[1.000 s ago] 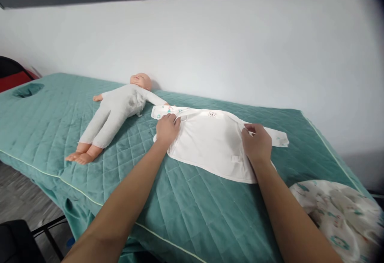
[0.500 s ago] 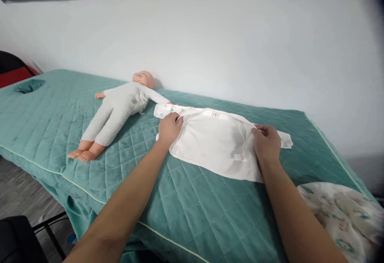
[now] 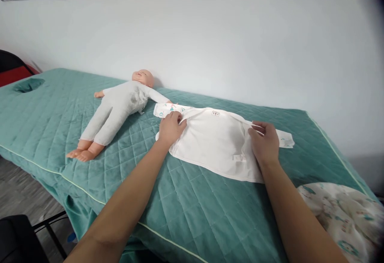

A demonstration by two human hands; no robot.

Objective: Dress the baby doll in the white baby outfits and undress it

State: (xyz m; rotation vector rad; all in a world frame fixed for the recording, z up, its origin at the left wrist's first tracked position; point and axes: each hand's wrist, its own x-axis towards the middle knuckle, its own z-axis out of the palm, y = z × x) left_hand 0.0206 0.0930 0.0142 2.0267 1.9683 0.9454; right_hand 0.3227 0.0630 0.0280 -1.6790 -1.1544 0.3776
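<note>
A white baby shirt [image 3: 210, 143] lies spread flat, plain side up, with a small printed label near its top edge and a pale tag lower right. Its patterned sleeves stretch out to both sides. My left hand [image 3: 171, 128] rests at the shirt's left edge, thumb apart from the curled fingers. At the right edge is my right hand [image 3: 265, 143], touching the cloth with thumb and fingers separated. A baby doll [image 3: 120, 103] in a white cloth body lies on its back to the left, one hand near the left sleeve's end.
A green quilted bed cover [image 3: 192, 203] lies beneath everything, against a white wall [image 3: 210, 47]. Patterned white cloth [image 3: 345, 215] is bunched at the lower right. A hole [image 3: 29, 85] shows at the bed's far left. A dark chair-like object [image 3: 18, 239] stands at lower left.
Both thumbs have moved slightly away from the fingers, loosening on the shirt's edges. The cloth there lies a little smoother. The doll has stayed in place.
</note>
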